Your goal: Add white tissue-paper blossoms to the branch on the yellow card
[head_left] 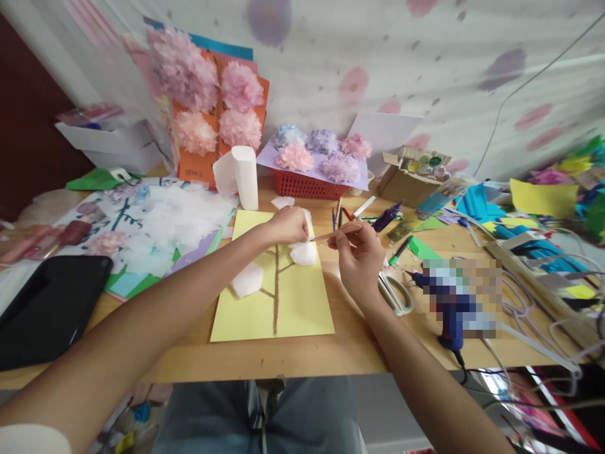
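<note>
A yellow sheet of paper (293,296) with a brown painted tree trunk lies on the wooden table. My left hand (288,225) is closed around a white tissue puff at the top of the sheet. My right hand (362,255) pinches a thin wooden stick (333,234) whose tip points at that puff. Two more white tissue puffs rest on the sheet, one (303,253) just below my left hand and one (246,279) at the sheet's left edge.
Scissors (394,292) and a blue glue gun (451,315) lie right of my right hand. A tissue roll (246,176), a red basket (309,186) with paper flowers, pens (340,214), a black tablet (45,309) and coloured paper scraps surround the sheet.
</note>
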Available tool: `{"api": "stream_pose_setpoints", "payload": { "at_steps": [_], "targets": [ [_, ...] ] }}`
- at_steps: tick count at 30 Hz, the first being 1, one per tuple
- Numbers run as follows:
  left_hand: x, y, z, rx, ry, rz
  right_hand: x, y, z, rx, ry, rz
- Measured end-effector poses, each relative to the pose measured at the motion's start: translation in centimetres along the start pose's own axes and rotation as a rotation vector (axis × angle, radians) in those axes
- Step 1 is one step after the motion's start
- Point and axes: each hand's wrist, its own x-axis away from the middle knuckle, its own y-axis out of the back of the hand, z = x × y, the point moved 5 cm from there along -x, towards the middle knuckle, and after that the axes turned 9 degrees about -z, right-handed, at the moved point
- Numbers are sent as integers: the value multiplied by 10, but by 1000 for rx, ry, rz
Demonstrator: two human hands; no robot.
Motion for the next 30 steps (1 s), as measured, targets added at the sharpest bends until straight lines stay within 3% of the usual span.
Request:
{"api": "stream_pose_setpoints", "payload": {
  "at_steps": [19,25,30],
  "targets": [
    [6,2,-11,-177,-64,16,4,-4,-6,38,23,57],
    [6,4,-10,-131,-58,8,4,-4,-8,25,10,66],
    [6,8,-6,-24,-55,-82,3,-4,-10,18,3,69]
  ]
}}
